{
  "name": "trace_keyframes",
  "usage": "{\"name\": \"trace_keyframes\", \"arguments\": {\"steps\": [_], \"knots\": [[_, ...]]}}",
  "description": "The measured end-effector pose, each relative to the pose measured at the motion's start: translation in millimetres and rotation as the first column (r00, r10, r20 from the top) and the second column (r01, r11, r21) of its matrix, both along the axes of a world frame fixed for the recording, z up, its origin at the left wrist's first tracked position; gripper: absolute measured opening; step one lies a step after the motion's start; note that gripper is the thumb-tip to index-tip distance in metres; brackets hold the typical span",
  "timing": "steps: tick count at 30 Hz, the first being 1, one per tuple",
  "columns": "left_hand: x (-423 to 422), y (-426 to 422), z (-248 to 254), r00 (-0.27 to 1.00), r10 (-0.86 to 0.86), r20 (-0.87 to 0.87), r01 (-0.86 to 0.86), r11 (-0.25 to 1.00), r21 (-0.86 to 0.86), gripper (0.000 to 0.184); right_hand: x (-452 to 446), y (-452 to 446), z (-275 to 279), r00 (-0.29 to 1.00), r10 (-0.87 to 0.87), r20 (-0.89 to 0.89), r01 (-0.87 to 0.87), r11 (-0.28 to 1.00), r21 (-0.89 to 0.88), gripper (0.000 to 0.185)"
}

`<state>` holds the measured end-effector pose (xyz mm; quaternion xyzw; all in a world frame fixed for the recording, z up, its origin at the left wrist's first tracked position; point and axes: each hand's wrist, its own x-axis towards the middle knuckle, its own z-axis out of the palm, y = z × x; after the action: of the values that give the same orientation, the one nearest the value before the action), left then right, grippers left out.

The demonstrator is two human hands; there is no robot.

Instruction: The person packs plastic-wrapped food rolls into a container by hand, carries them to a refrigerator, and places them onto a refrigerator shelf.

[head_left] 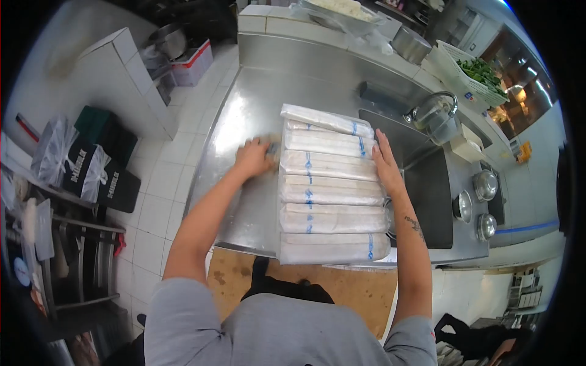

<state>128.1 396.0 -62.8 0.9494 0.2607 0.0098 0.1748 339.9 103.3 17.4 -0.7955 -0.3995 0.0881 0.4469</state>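
Note:
Several long white packages (332,193) in clear plastic with blue print lie side by side in a row on the steel counter (244,91). The farthest package (326,120) sits slightly tilted, partly on top of its neighbour. Along their right ends rests my right hand (386,163), fingers stretched out and touching the wrapping. Just left of the row is my left hand (252,158), low over the steel, its fingers curled and smeared by motion. A small grey-blue thing (273,147) shows at its fingertips, too blurred to name.
Right of the packages is a sink (427,195) with a faucet (452,97). Metal bowls (485,185) stand beyond it. A white basket (455,64) of green leaves and a metal pot (410,44) sit on the back ledge. Black crates (119,183) stand at left.

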Motion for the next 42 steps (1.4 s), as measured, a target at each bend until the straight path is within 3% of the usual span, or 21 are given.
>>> {"name": "trace_keyframes", "arguments": {"steps": [2, 5, 8, 9, 12, 13, 15, 17, 18, 19, 21, 23, 26, 30, 31, 32, 33, 34, 36, 39, 42], "knots": [[-48.1, -36.5, -10.2, 0.996, -0.043, 0.076, 0.040, 0.999, 0.032, 0.058, 10.9, 6.3, -1.3, 0.969, 0.037, 0.246, -0.022, 0.998, -0.064, 0.053], [-88.3, -65.9, 3.5, 1.000, -0.022, 0.022, 0.027, 0.969, -0.246, 0.058, 30.4, 45.7, 2.1, 0.844, 0.197, 0.498, -0.129, 0.977, -0.168, 0.053], [-112.0, -86.7, 23.9, 0.955, 0.259, 0.146, -0.237, 0.960, -0.150, 0.059, 28.8, 96.4, 4.0, 0.873, 0.323, 0.366, -0.281, 0.946, -0.163, 0.050], [-120.4, -112.9, 33.1, 0.918, 0.331, 0.218, -0.367, 0.917, 0.156, 0.056, 33.1, 114.0, -4.8, 0.872, 0.363, 0.329, -0.307, 0.928, -0.211, 0.048], [-147.7, -159.1, 24.5, 0.743, 0.440, 0.504, -0.519, 0.855, 0.018, 0.050, 26.8, 118.2, 4.1, 0.842, 0.469, 0.267, -0.381, 0.867, -0.322, 0.043], [-155.0, -186.1, 26.8, 0.629, 0.577, 0.522, -0.540, 0.806, -0.242, 0.042, 25.7, 112.1, 11.1, 0.830, 0.496, 0.256, -0.395, 0.846, -0.359, 0.042], [-171.0, -233.6, 10.5, 0.526, 0.679, 0.512, -0.632, 0.715, -0.298, 0.040, 27.0, 102.8, 11.8, 0.805, 0.521, 0.285, -0.435, 0.844, -0.314, 0.041], [-175.0, -288.3, 14.6, 0.429, 0.875, 0.223, -0.563, 0.452, -0.692, 0.036, 33.8, 105.0, 2.1, 0.786, 0.545, 0.292, -0.497, 0.838, -0.225, 0.040], [-173.6, -312.7, 10.6, 0.420, 0.886, 0.198, -0.442, 0.390, -0.808, 0.035, 42.3, 111.8, -7.3, 0.783, 0.553, 0.286, -0.534, 0.832, -0.149, 0.041], [-169.6, -332.7, 7.1, 0.416, 0.892, 0.175, -0.307, 0.319, -0.897, 0.034, 48.9, 117.1, -11.7, 0.780, 0.561, 0.278, -0.566, 0.821, -0.070, 0.041], [-158.2, -356.7, 6.7, 0.404, 0.897, 0.178, -0.133, 0.250, -0.959, 0.032, 53.5, 116.1, -11.6, 0.833, 0.388, 0.394, -0.397, 0.916, -0.061, 0.040], [-141.6, -359.4, 19.3, 0.347, 0.908, 0.235, -0.025, 0.260, -0.965, 0.032, 77.4, 121.8, -16.7, 0.816, 0.349, 0.460, -0.352, 0.932, -0.082, 0.039], [-111.7, -358.7, 41.0, 0.268, 0.929, 0.256, 0.081, 0.243, -0.967, 0.032, 88.7, 118.4, -5.3, 0.882, 0.329, 0.339, -0.249, 0.934, -0.258, 0.039], [-86.8, -347.9, 34.2, 0.133, 0.977, 0.167, 0.071, 0.159, -0.985, 0.034, 128.6, 140.8, -12.9, 0.766, 0.602, 0.227, -0.554, 0.796, -0.242, 0.037], [-80.0, -350.9, 35.2, 0.060, 0.984, 0.170, 0.063, 0.167, -0.984, 0.037, 131.8, 148.0, -5.0, 0.701, 0.651, 0.292, -0.539, 0.751, -0.380, 0.038], [-75.8, -353.2, 45.6, -0.018, 0.994, 0.107, 0.053, 0.108, -0.993, 0.038, 182.5, 190.3, -37.2, 0.681, 0.692, 0.240, -0.518, 0.687, -0.509, 0.037], [-71.5, -354.8, 47.0, -0.070, 0.993, 0.095, 0.058, 0.099, -0.993, 0.038, 190.9, 197.0, -53.1, 0.701, 0.704, 0.115, -0.600, 0.669, -0.439, 0.039], [-70.6, -353.5, 43.9, -0.090, 0.991, 0.103, 0.077, 0.110, -0.991, 0.038, 151.9, 175.1, -21.1, 0.733, 0.643, -0.221, -0.676, 0.654, -0.339, 0.035], [-67.1, -349.9, 38.0, -0.066, 0.991, 0.115, 0.125, 0.122, -0.985, 0.038, 160.6, 186.1, -40.6, 0.661, 0.615, -0.430, -0.725, 0.672, -0.153, 0.030], [-58.6, -347.9, 52.3, -0.159, 0.987, 0.009, 0.145, 0.032, -0.989, 0.034, 156.1, 188.7, -37.2, 0.636, 0.679, -0.366, -0.768, 0.604, -0.214, 0.026], [-61.8, -343.7, 64.2, -0.206, 0.979, 0.006, 0.126, 0.033, -0.992, 0.033, 149.7, 188.3, -58.8, 0.705, 0.581, -0.406, -0.660, 0.747, -0.077, 0.021]]}}
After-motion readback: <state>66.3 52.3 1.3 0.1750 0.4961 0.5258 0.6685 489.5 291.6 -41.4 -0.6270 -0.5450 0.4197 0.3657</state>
